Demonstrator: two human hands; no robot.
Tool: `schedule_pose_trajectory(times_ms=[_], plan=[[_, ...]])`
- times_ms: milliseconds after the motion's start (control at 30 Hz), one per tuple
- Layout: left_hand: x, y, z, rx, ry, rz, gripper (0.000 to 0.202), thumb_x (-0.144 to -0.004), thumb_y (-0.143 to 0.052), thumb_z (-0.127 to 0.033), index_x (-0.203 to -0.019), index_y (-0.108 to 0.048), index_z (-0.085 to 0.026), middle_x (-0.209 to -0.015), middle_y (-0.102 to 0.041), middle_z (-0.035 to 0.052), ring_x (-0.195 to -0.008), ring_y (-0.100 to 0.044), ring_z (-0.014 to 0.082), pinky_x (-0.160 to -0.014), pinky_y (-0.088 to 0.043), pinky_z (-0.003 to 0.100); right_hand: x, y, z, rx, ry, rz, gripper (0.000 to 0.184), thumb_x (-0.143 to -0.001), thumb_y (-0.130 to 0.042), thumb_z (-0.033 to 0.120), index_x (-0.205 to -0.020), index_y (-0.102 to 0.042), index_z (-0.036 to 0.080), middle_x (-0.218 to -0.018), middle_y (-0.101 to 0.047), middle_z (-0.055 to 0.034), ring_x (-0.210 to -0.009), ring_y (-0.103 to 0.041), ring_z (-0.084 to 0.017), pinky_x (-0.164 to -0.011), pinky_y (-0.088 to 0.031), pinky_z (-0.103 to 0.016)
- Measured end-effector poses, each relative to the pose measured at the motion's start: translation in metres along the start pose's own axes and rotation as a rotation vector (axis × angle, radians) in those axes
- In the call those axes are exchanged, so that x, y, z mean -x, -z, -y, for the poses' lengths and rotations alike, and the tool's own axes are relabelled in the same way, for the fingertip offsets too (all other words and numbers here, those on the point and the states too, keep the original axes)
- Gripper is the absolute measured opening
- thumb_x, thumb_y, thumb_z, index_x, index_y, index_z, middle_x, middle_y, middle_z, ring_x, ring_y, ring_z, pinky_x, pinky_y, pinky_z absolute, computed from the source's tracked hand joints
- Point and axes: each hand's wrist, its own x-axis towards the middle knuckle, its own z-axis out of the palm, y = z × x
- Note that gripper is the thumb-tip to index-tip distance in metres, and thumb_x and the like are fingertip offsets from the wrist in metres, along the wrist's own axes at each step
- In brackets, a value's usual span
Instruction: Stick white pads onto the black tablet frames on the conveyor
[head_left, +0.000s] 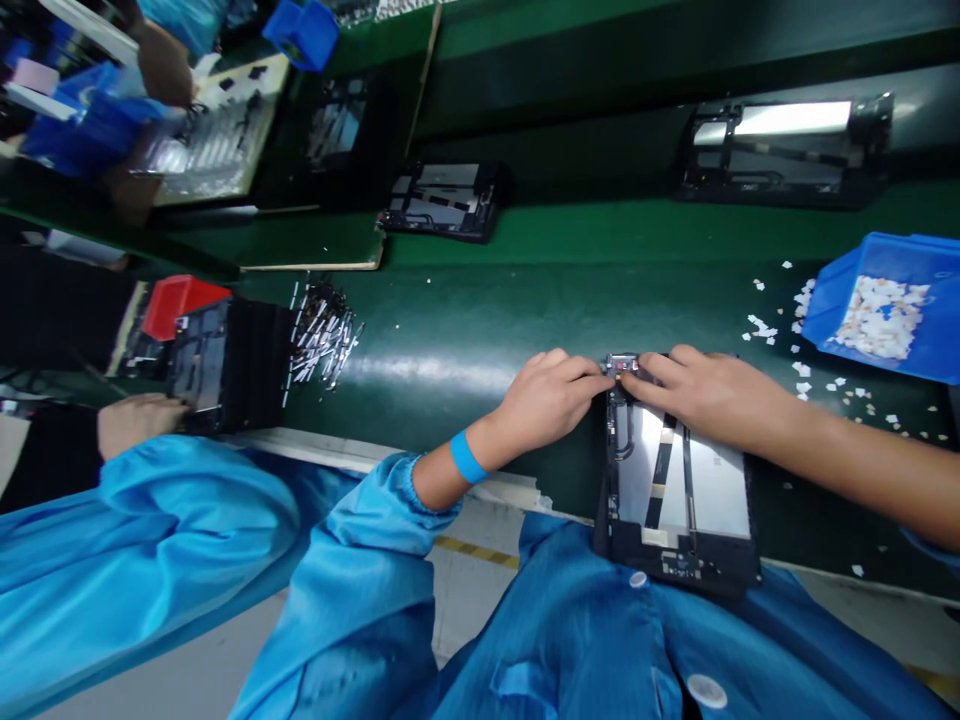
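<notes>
An opened tablet back frame (679,490) with a silvery inner plate and black flex strips lies on the green belt in front of me. My left hand (547,400), with a blue wrist band, pinches at the frame's far top edge. My right hand (712,390) rests over the same top edge, fingers curled and pressed on a small part (621,368) there. The fingertips of both hands meet at that spot. What the part is I cannot make out.
A blue bin (892,305) of white scraps stands at the right, with scraps scattered around it. A pile of small metal strips (322,330) lies at the left. More tablet frames (446,200) (787,150) sit further off. A neighbouring person's hand (135,420) works at the left.
</notes>
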Motion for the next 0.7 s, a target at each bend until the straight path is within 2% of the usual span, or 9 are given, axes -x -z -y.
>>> schedule_pose_trajectory(times_ms=[133,300,400,467,533,567,633,700], plan=[[0.007,-0.001,0.001,-0.009,0.034,-0.095,0.037,-0.106,-0.043,-0.016,-0.134,-0.068,-0.022,-0.111,-0.074,0.0054,-0.093,-0.06,0.019,-0.084,-0.045,0.033,0.008,-0.006,-0.003,-0.021,-0.01,-0.056,0.045,-0.1,-0.049,0.012,-0.143,-0.057,0.022,-0.129,-0.069,-0.0119,-0.09,-0.055,-0.024,-0.063,-0.04,-0.033],[0.001,-0.007,-0.008,-0.177,0.001,-0.01,0.035,-0.108,-0.047,-0.024,-0.136,-0.066,-0.028,-0.104,-0.071,0.0052,-0.086,-0.056,0.02,-0.075,-0.041,0.033,0.009,-0.017,-0.002,-0.055,-0.019,-0.097,0.044,-0.099,-0.049,0.008,-0.141,-0.06,0.017,-0.132,-0.069,-0.0139,-0.092,-0.058,-0.024,-0.069,-0.045,-0.034],[-0.006,-0.006,-0.012,-0.23,-0.039,0.044,0.031,-0.107,-0.048,-0.024,-0.13,-0.068,-0.023,-0.097,-0.069,0.0079,-0.086,-0.057,0.0217,-0.072,-0.042,0.034,0.016,-0.008,0.011,-0.152,-0.084,-0.182,0.041,-0.101,-0.048,0.009,-0.139,-0.061,0.014,-0.135,-0.069,-0.0155,-0.101,-0.062,-0.026,-0.08,-0.052,-0.038],[-0.007,-0.003,-0.014,-0.177,-0.044,0.049,0.029,-0.105,-0.048,-0.021,-0.123,-0.07,-0.021,-0.095,-0.069,0.0092,-0.087,-0.059,0.0226,-0.075,-0.045,0.035,0.036,0.005,0.027,-0.264,-0.186,-0.298,0.038,-0.102,-0.048,0.012,-0.136,-0.064,0.016,-0.131,-0.071,-0.0147,-0.107,-0.065,-0.026,-0.088,-0.054,-0.041],[-0.007,-0.003,-0.013,-0.027,0.002,0.017,0.031,-0.103,-0.046,-0.019,-0.121,-0.07,-0.019,-0.101,-0.071,0.0104,-0.093,-0.063,0.0232,-0.082,-0.05,0.037,0.071,0.019,0.046,-0.4,-0.359,-0.432,0.035,-0.102,-0.051,0.014,-0.132,-0.066,0.02,-0.121,-0.074,-0.0115,-0.105,-0.068,-0.025,-0.091,-0.055,-0.042],[-0.007,-0.005,-0.011,0.09,0.035,-0.006,0.033,-0.103,-0.045,-0.02,-0.125,-0.069,-0.02,-0.112,-0.072,0.0111,-0.099,-0.065,0.0235,-0.087,-0.052,0.038,0.093,0.023,0.055,-0.465,-0.491,-0.506,0.033,-0.101,-0.053,0.015,-0.13,-0.067,0.022,-0.115,-0.075,-0.0095,-0.101,-0.069,-0.023,-0.089,-0.056,-0.041],[-0.009,-0.013,-0.006,0.312,0.254,-0.075,0.041,-0.102,-0.047,-0.033,-0.139,-0.06,-0.019,-0.121,-0.071,0.0113,-0.093,-0.068,0.0216,-0.083,-0.056,0.036,0.143,0.026,0.069,-0.553,-0.87,-0.708,0.024,-0.099,-0.059,0.021,-0.12,-0.069,0.025,-0.1,-0.075,-0.0059,-0.089,-0.07,-0.021,-0.08,-0.057,-0.038],[-0.014,-0.021,-0.004,0.478,0.432,-0.052,0.062,-0.098,-0.051,-0.047,-0.151,-0.048,-0.016,-0.125,-0.069,0.0131,-0.087,-0.07,0.0215,-0.076,-0.058,0.036,0.198,0.023,0.075,-0.606,-1.302,-1.017,0.012,-0.097,-0.065,0.03,-0.107,-0.07,0.025,-0.082,-0.069,-0.0017,-0.071,-0.065,-0.017,-0.066,-0.054,-0.032]])
